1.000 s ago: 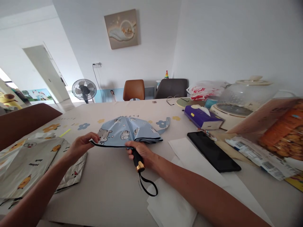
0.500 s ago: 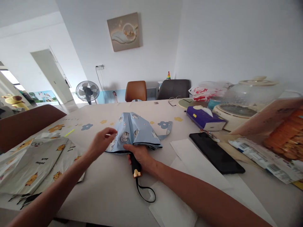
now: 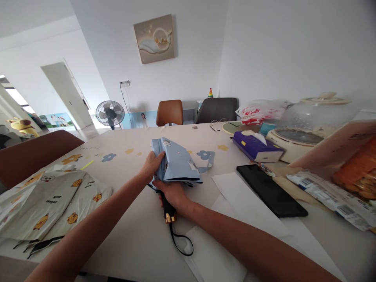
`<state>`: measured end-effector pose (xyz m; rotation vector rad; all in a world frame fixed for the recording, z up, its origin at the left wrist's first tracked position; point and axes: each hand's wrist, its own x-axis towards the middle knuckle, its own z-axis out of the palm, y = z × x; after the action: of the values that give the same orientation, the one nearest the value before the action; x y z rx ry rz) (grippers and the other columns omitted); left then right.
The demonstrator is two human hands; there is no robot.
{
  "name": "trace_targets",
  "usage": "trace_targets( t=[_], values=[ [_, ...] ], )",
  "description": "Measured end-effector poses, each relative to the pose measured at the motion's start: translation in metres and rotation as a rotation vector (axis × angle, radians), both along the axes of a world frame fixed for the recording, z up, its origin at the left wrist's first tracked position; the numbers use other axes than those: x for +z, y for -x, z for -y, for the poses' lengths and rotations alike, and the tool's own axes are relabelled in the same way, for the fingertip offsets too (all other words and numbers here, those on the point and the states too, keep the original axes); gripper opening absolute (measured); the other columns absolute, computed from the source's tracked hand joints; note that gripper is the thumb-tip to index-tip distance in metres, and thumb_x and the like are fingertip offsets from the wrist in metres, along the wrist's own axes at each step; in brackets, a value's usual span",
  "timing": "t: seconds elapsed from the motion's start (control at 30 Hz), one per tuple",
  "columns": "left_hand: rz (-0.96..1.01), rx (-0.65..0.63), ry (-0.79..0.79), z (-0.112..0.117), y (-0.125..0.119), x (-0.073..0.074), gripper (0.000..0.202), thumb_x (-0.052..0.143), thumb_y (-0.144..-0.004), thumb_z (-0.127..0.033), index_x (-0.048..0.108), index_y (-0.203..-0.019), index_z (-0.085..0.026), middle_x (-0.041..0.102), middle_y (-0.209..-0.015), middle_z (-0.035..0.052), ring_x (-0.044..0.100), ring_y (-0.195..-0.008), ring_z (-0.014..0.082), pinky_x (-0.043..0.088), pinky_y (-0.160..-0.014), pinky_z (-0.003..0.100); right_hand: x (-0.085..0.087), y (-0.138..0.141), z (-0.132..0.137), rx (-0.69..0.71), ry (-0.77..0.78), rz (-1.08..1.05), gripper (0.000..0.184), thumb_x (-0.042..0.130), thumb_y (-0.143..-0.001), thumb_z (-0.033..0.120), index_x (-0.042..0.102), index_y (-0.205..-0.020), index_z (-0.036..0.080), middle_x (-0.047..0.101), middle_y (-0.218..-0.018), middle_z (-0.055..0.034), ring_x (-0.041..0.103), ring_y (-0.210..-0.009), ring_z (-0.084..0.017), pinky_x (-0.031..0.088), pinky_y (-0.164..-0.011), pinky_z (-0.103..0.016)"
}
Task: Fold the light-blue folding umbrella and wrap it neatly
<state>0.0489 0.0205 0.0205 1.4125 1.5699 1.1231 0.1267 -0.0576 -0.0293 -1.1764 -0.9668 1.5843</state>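
A light blue folding umbrella with printed figures lies on the table, its canopy partly gathered into folds and its tip pointing away from me. My right hand is closed around the lower canopy and the top of the black handle, which has a gold end and a black wrist loop. On the canopy's left side, my left hand presses a fold inward, fingers closed on the cloth. The blue closing strap sticks out to the right of the canopy.
A cream umbrella with yellow cartoon figures lies at the left. To the right are white paper sheets, a black phone, a purple tissue box, packaged food and a clear-lidded appliance. Eyeglasses rest farther back.
My left hand has moved right and forward onto the canopy, and the left side of the cloth is now folded in, making the canopy narrower. My right hand stays at the handle.
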Motion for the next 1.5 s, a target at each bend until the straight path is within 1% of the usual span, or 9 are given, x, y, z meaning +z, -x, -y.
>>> trace_targets(
  t=[0.2, 0.33, 0.53, 0.67, 0.8, 0.97, 1.1, 1.37, 1.5],
  values=[
    [0.242, -0.035, 0.123, -0.020, 0.005, 0.004, 0.036, 0.068, -0.059, -0.047, 0.057, -0.071, -0.015, 0.059, -0.059, 0.0044, 0.056, -0.053, 0.0164, 0.042, -0.048, 0.026, 0.006, -0.003, 0.004, 0.057, 0.024, -0.040, 0.023, 0.066, -0.065, 0.031, 0.046, -0.063, 0.019, 0.047, -0.045, 0.0044, 0.045, -0.035, -0.010, 0.041, -0.033, -0.023],
    [0.418, -0.024, 0.120, -0.030, 0.017, 0.008, 0.035, 0.073, -0.054, -0.038, 0.061, -0.075, -0.013, 0.064, -0.071, 0.0076, 0.059, -0.058, 0.0160, 0.048, -0.054, 0.026, 0.013, -0.005, 0.008, 0.110, 0.032, -0.063, 0.021, 0.067, -0.064, 0.029, 0.048, -0.066, 0.019, 0.046, -0.047, 0.0047, 0.044, -0.037, -0.009, 0.040, -0.032, -0.023],
    [0.699, -0.089, 0.246, -0.034, 0.024, 0.008, 0.032, 0.072, -0.055, -0.025, 0.062, -0.083, -0.012, 0.066, -0.077, 0.0086, 0.061, -0.063, 0.0184, 0.052, -0.063, 0.031, 0.013, -0.006, 0.010, 0.183, 0.109, -0.167, 0.025, 0.069, -0.063, 0.034, 0.052, -0.070, 0.017, 0.048, -0.049, 0.0033, 0.047, -0.040, -0.010, 0.042, -0.034, -0.022],
    [0.711, -0.037, 0.202, -0.032, 0.022, 0.009, 0.029, 0.068, -0.058, -0.023, 0.060, -0.082, -0.011, 0.064, -0.073, 0.0073, 0.061, -0.061, 0.0179, 0.052, -0.062, 0.032, 0.013, -0.008, 0.008, 0.199, 0.142, -0.178, 0.028, 0.067, -0.065, 0.039, 0.053, -0.068, 0.015, 0.051, -0.050, 0.0009, 0.048, -0.042, -0.010, 0.042, -0.033, -0.021],
    [0.675, 0.061, 0.087, -0.029, 0.022, 0.014, 0.027, 0.069, -0.055, -0.021, 0.059, -0.079, -0.012, 0.061, -0.067, 0.0038, 0.059, -0.058, 0.0155, 0.051, -0.059, 0.030, 0.014, -0.010, 0.008, 0.254, 0.080, -0.250, 0.026, 0.067, -0.066, 0.035, 0.054, -0.074, 0.014, 0.052, -0.054, 0.0008, 0.055, -0.049, -0.015, 0.053, -0.045, -0.031],
    [0.667, 0.052, 0.009, -0.022, 0.022, 0.024, 0.030, 0.070, -0.054, -0.021, 0.059, -0.080, -0.011, 0.061, -0.069, 0.0043, 0.059, -0.061, 0.0157, 0.050, -0.059, 0.029, 0.020, -0.013, 0.011, 0.307, 0.060, -0.346, 0.033, 0.068, -0.065, 0.031, 0.056, -0.089, 0.014, 0.059, -0.088, -0.0067, 0.064, -0.078, -0.024, 0.056, -0.058, -0.038],
    [0.697, 0.003, 0.013, -0.017, 0.021, 0.032, 0.030, 0.068, -0.055, -0.023, 0.059, -0.082, -0.010, 0.062, -0.070, 0.0060, 0.059, -0.061, 0.0169, 0.050, -0.059, 0.031, 0.026, -0.015, 0.012, 0.342, 0.102, -0.363, 0.032, 0.069, -0.064, 0.025, 0.058, -0.091, 0.012, 0.058, -0.101, -0.0102, 0.062, -0.089, -0.024, 0.055, -0.068, -0.037],
    [0.735, -0.010, 0.023, -0.015, 0.020, 0.036, 0.030, 0.069, -0.057, -0.023, 0.060, -0.082, -0.011, 0.062, -0.068, 0.0059, 0.059, -0.058, 0.0170, 0.050, -0.057, 0.031, 0.021, -0.010, 0.013, 0.236, 0.005, -0.402, 0.029, 0.070, -0.063, 0.021, 0.063, -0.089, 0.010, 0.060, -0.101, -0.0100, 0.058, -0.097, -0.024, 0.047, -0.087, -0.040],
    [0.766, 0.008, 0.042, -0.017, 0.021, 0.034, 0.028, 0.070, -0.055, -0.022, 0.060, -0.079, -0.011, 0.062, -0.068, 0.0055, 0.059, -0.057, 0.0167, 0.050, -0.057, 0.031, 0.025, -0.010, 0.015, 0.248, 0.031, -0.381, 0.030, 0.070, -0.061, 0.024, 0.064, -0.087, 0.010, 0.063, -0.090, -0.0082, 0.063, -0.078, -0.021, 0.048, -0.082, -0.042]
  ],
)
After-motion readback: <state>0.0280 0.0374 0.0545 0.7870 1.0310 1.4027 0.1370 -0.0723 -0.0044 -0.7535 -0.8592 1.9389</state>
